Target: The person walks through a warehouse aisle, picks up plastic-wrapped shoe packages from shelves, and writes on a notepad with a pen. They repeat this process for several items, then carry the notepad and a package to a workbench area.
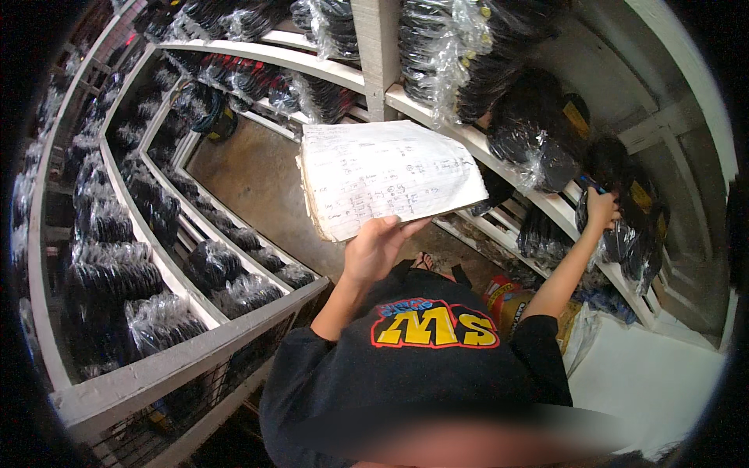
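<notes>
Between two banks of shelves, a person in a black short-sleeved T-shirt with yellow lettering (335,382) stands above a brown, worn-looking floor (242,164). The left hand (376,248) grasps a thick, worn-edged notebook of white paper covered in handwriting (390,175), its thumb on the near edge of the page and its other fingers underneath; the notebook is held up in front of the body, over the floor. The right hand (603,210) is stretched out to the right, its fingers around a slim blue pen (591,186), right at the black bundles in clear plastic (636,234) on the white-painted slatted shelf (558,209). Whether it also grips one of these bundles, I cannot tell. To the left, a white-painted wooden rack (211,343) carries rows of similar dark, plastic-wrapped packs (113,273). Below the right forearm lies a red and yellow sack (503,295), near a flat white panel (647,382).
</notes>
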A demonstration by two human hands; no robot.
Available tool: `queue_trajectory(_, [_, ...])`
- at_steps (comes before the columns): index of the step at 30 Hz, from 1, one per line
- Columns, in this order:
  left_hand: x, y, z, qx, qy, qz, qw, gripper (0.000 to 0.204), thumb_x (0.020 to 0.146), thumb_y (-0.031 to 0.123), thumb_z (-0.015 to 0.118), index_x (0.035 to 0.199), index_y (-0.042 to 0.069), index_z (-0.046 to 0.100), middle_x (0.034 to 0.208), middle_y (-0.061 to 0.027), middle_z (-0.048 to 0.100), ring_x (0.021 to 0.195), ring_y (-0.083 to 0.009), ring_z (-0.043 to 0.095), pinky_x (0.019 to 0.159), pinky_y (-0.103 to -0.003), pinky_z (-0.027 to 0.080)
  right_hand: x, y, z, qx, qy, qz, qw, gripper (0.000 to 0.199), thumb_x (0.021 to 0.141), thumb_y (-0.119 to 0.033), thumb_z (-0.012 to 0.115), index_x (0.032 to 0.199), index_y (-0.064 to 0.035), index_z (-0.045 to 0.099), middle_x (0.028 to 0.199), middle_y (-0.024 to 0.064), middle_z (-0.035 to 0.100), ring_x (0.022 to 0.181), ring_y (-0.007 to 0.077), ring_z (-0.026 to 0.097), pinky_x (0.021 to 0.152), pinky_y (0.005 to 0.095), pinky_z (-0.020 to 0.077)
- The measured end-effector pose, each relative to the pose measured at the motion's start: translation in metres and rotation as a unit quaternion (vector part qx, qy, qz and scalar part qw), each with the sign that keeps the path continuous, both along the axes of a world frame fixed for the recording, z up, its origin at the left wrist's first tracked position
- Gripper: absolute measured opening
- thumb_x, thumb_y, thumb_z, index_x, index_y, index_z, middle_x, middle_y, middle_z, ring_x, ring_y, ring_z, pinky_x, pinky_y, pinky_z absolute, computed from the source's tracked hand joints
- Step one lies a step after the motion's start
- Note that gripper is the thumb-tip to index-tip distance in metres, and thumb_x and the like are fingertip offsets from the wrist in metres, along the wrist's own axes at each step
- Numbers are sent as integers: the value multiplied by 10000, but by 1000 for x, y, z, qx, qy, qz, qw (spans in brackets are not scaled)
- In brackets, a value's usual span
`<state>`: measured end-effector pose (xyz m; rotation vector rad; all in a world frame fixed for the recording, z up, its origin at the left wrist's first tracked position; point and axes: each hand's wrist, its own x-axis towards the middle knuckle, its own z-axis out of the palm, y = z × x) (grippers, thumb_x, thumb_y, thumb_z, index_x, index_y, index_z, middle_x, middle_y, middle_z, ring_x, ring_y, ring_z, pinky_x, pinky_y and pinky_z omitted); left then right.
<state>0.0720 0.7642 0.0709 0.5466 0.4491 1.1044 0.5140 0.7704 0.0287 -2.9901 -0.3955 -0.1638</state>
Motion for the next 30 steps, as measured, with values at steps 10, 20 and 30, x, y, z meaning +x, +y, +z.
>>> queue_trajectory(10, [10,-6,2,-31,27,37,999,479,818,130,465,1238,-59,334,1241,-169,443,1172,-271,414,1025,-421,288,-254,-10,93,538,388,500,557,271,865,-199,541,702,1,626,735,68,580,681,90,505,570,219,393])
queue_trajectory(20, [6,-19,7,-53,20,30,998,354,847,81,440,1184,-24,416,1168,-109,485,1112,-208,446,983,-343,340,-315,10,106,511,551,467,466,212,719,-101,723,709,-12,530,603,14,545,518,47,491,479,171,406])
queue_trajectory(30, [9,-22,12,-54,12,60,997,442,806,93,466,1235,35,376,1208,-84,462,1128,-201,433,984,-387,330,-320,8,90,466,443,542,541,325,787,44,577,593,-66,341,539,-41,390,515,16,307,461,196,260])
